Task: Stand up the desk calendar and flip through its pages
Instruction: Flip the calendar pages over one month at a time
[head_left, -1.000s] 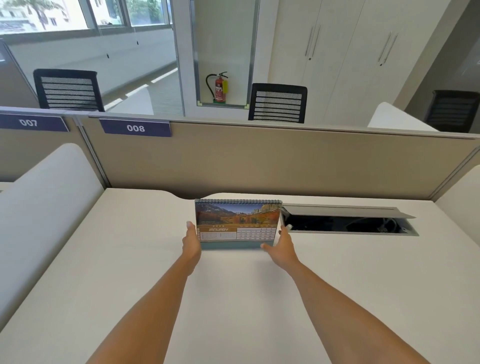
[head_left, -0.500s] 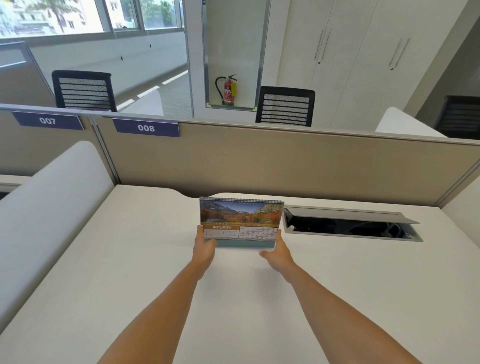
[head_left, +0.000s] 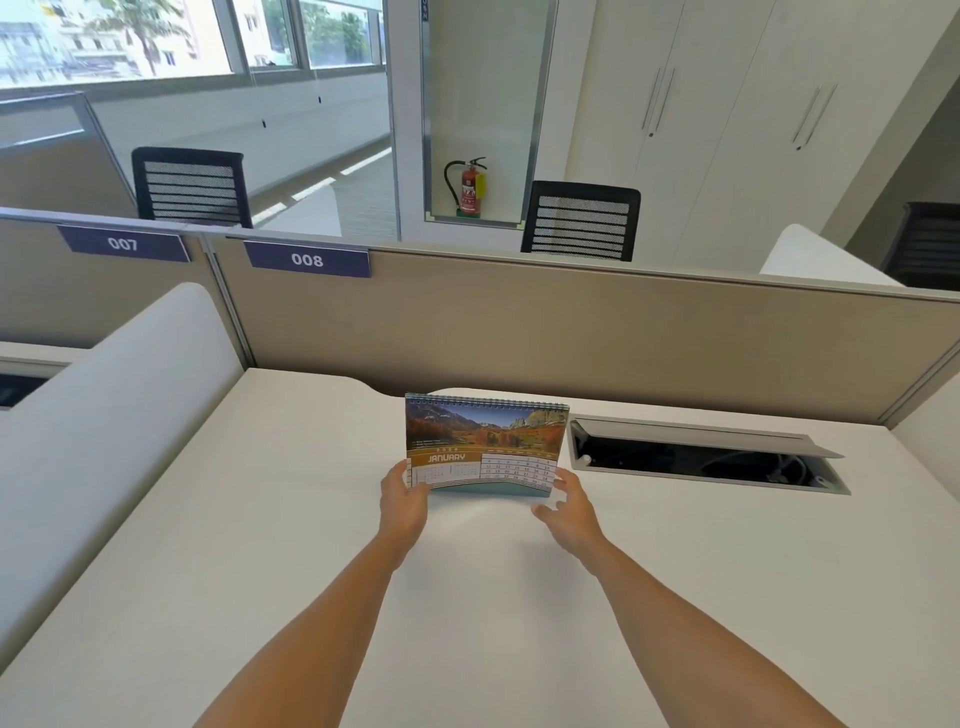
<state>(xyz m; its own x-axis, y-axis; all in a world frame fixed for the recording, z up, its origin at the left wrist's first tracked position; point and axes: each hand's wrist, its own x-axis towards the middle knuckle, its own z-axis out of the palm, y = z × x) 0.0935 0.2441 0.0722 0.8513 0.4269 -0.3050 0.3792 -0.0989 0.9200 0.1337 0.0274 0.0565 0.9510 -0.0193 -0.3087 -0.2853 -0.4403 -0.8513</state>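
A spiral-bound desk calendar (head_left: 485, 441) stands upright on the white desk (head_left: 467, 597), showing a mountain photo and the JANUARY page. My left hand (head_left: 404, 499) grips its lower left corner, thumb on the front pages. My right hand (head_left: 569, 506) is at the lower right corner, fingertips touching the bottom edge of the front page, fingers spread. The lower edge of the page bows slightly outward.
An open cable hatch (head_left: 701, 457) with its lid tilted up lies just right of the calendar. A beige partition (head_left: 571, 332) with a "008" label (head_left: 307, 259) runs behind. A white curved divider (head_left: 104, 415) bounds the left side.
Both hands slid down from the calendar's sides to its lower corners. The calendar stays upright in place and the bottom of the front page has started to bow.
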